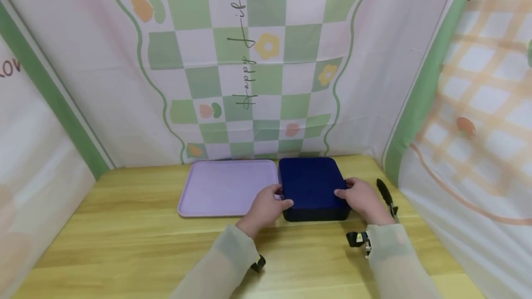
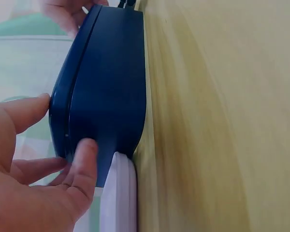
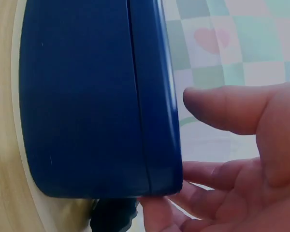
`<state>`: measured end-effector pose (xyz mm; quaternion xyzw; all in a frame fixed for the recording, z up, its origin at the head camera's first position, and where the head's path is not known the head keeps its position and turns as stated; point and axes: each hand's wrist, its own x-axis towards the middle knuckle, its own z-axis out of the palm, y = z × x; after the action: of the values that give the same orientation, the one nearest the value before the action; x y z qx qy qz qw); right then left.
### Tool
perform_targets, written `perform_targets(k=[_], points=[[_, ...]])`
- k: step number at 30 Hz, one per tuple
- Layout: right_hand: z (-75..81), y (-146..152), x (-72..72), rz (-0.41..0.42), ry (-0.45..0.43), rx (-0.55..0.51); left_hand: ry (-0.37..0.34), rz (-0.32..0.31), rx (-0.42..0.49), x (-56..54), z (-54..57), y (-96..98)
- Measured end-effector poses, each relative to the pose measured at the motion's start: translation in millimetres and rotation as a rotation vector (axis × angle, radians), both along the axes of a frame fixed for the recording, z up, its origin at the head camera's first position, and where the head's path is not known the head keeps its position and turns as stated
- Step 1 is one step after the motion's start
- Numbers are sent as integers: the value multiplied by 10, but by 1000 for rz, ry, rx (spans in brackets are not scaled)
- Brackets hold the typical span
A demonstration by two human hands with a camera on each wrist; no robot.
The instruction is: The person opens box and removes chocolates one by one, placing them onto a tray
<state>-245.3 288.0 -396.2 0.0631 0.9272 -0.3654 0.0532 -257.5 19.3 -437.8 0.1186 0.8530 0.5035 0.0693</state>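
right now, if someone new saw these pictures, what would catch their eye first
The eye would probably go first to the dark blue box on the table, with the left hand and right hand at its opposite sides. Next comes the pale purple tray just left of the box, then the checked cloth hanging behind them with "Happy Life" written sideways on it.

Box (image 1: pixel 313 183): deep navy blue
Tray (image 1: pixel 228 186): pale lilac
Worktop (image 1: pixel 124 243): yellow-toned wood grain
Backdrop (image 1: pixel 266 1): green-and-white checks, yellow flowers
Sleeves (image 1: pixel 222 262): pale beige
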Motion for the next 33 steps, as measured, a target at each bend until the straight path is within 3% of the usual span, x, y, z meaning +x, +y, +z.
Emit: perform_targets(k=[12,24,33], points=[[-28,50,-43,-61,-8,-51,-134,81,216,-43,-42,66],[-38,33,-22,-92,45,-91,-142,85,235,6,3,63],[65,27,93,-67,9,-162,-226,133,501,2,50,-26]])
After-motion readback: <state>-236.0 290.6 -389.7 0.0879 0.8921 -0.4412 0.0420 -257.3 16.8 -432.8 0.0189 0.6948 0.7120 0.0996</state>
